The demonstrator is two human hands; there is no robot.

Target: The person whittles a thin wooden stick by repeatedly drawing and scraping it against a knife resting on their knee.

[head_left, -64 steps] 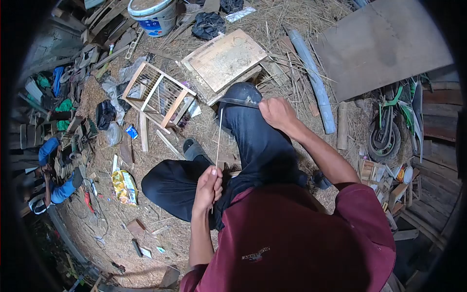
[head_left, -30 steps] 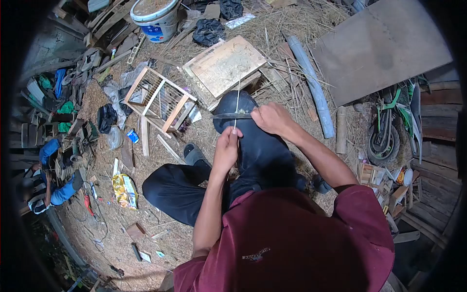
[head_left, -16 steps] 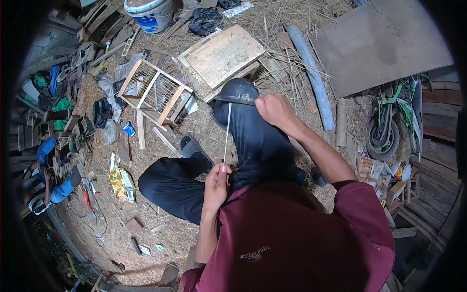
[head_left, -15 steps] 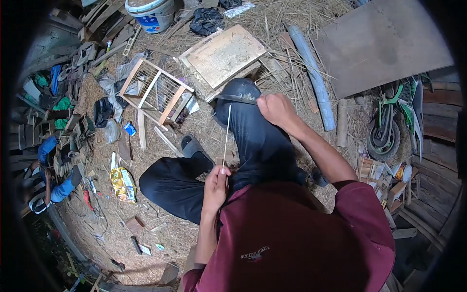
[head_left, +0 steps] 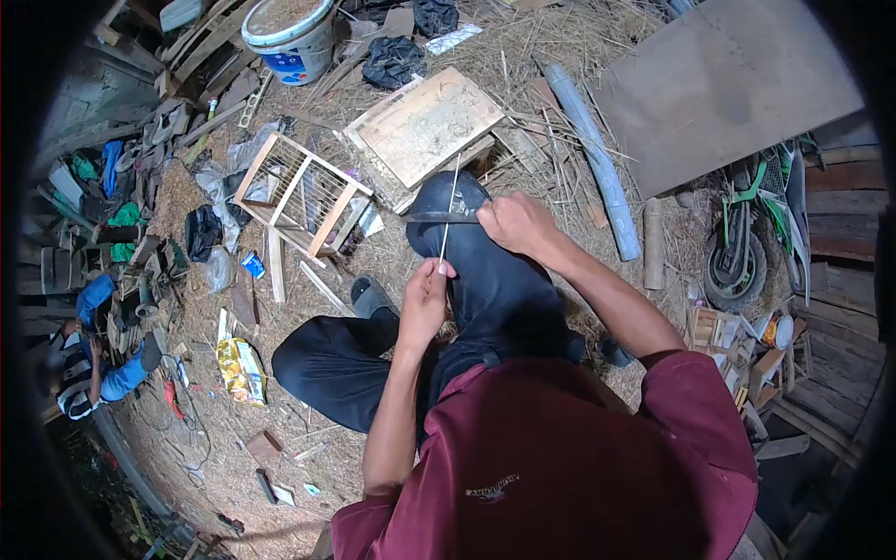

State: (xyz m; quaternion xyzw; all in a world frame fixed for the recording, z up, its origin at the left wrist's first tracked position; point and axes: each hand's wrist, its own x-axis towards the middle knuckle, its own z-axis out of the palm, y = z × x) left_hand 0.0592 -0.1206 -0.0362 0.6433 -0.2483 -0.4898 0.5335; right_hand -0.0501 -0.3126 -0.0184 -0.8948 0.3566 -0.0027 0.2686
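My left hand (head_left: 426, 301) pinches the near end of a thin bamboo stick (head_left: 454, 194), which points away across my raised knee. My right hand (head_left: 516, 224) is closed round the handle of a knife (head_left: 431, 217); the handle itself is hidden in the fist. Its dark blade lies crosswise over the knee, where the stick crosses it. A dark pad (head_left: 439, 193) covers the knee just beyond the blade.
Beyond the knee sits a wooden box (head_left: 434, 131), with a slatted wooden cage (head_left: 303, 196) left of it. A blue-grey pole (head_left: 597, 168), a large board (head_left: 733, 89) and a small motorbike (head_left: 742, 243) are at right. Another person (head_left: 89, 364) sits far left.
My left hand has moved forward, pushing the stick farther out over the knee and across the knife blade. The right hand with the knife has shifted slightly left and nearer.
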